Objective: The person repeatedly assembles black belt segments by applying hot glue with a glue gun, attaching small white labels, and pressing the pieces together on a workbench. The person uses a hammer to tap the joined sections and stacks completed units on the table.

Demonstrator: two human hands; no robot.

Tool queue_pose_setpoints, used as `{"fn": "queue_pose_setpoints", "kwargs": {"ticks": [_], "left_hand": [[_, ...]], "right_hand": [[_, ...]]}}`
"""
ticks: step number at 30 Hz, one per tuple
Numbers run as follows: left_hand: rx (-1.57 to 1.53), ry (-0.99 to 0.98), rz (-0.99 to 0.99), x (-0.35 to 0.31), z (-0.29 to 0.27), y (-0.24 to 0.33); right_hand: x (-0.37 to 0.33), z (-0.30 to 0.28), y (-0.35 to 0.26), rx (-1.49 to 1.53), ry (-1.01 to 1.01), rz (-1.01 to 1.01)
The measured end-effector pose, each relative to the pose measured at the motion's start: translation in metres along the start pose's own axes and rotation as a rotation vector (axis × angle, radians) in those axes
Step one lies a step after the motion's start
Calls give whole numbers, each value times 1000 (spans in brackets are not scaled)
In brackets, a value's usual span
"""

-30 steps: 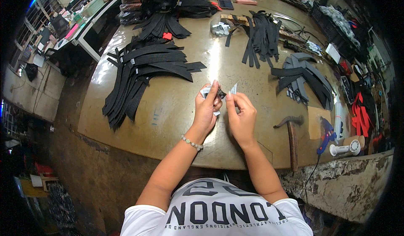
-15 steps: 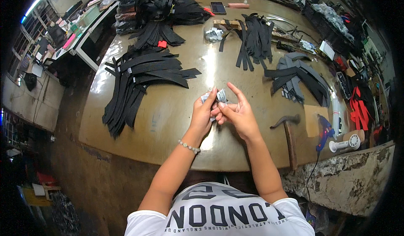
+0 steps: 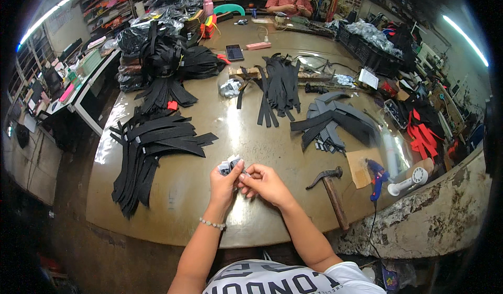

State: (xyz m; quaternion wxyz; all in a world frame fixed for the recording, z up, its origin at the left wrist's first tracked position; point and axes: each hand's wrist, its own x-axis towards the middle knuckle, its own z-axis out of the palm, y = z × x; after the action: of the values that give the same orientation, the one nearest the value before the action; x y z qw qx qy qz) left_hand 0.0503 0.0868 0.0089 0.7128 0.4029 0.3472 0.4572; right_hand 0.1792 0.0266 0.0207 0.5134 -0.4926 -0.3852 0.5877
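My left hand [image 3: 222, 186] is closed on a small bunch of white and grey labels [image 3: 225, 169], its thumb pressed over them. Close against it, my right hand [image 3: 267, 184] has its thumb and forefinger pinched together at the bunch's right side, on what looks like one of the labels. The fingers partly hide the labels. Both hands are just above the near middle of the table [image 3: 199, 210]. To their left lies a fanned pile of black straps [image 3: 133, 163], some with small white tags.
A hammer [image 3: 331, 197], a blue glue gun [image 3: 376, 178] on brown cardboard [image 3: 356, 163] and a white spool [image 3: 406, 183] lie at right. Farther off are grey straps [image 3: 335, 117], more black straps [image 3: 280, 87], a clear bag [image 3: 230, 88] and a phone [image 3: 234, 53]. A person [image 3: 291, 3] sits across the table.
My view has tilted up, bringing the far person into sight. My right forefinger, raised before, has curled down into a pinch at the labels. My left hand keeps its hold.
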Motion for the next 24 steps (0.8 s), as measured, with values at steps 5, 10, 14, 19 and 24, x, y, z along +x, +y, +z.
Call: {"fn": "queue_pose_setpoints", "kwargs": {"ticks": [5, 10, 14, 19, 24], "left_hand": [[-100, -34, 4, 5, -13, 3], [-499, -106, -239, 5, -7, -4], [-362, -18, -181, 11, -9, -13], [-648, -73, -331, 20, -24, -22], [-704, -148, -396, 46, -37, 7]], "right_hand": [[0, 7, -3, 8, 0, -35], [0, 15, 7, 87, -9, -36], [3, 23, 12, -16, -21, 32], [-35, 21, -4, -607, 173, -130], [-139, -55, -10, -1211, 877, -305]]}}
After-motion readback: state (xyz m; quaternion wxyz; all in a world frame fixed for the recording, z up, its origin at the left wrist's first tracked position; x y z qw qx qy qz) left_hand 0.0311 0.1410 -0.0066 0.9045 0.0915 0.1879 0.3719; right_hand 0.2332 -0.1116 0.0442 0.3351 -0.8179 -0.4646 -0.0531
